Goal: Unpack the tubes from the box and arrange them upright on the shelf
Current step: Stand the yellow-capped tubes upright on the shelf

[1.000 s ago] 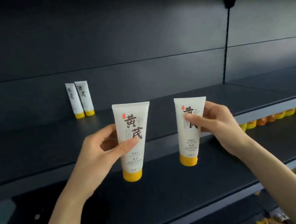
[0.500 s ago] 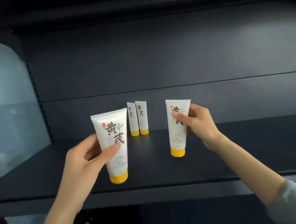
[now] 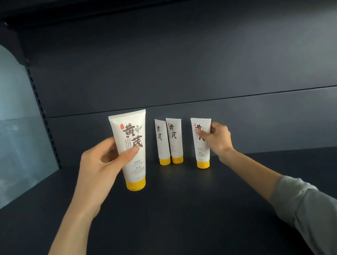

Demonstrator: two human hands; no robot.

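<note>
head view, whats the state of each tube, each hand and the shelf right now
left hand: gripping the left tube
left tube: held upright, yellow cap down, nearer the camera than the other tubes
right hand: gripping the right tube
right tube: held upright, cap at the shelf, contact unclear
two standing tubes: upright on their caps, side by side, untouched
shelf: dark, holding the standing pair

Large tube (image 3: 132, 146): brown characters 黄芪, red seal, "LAO LI". Three smaller tubes (image 3: 174, 139): same 黄芪.
</note>
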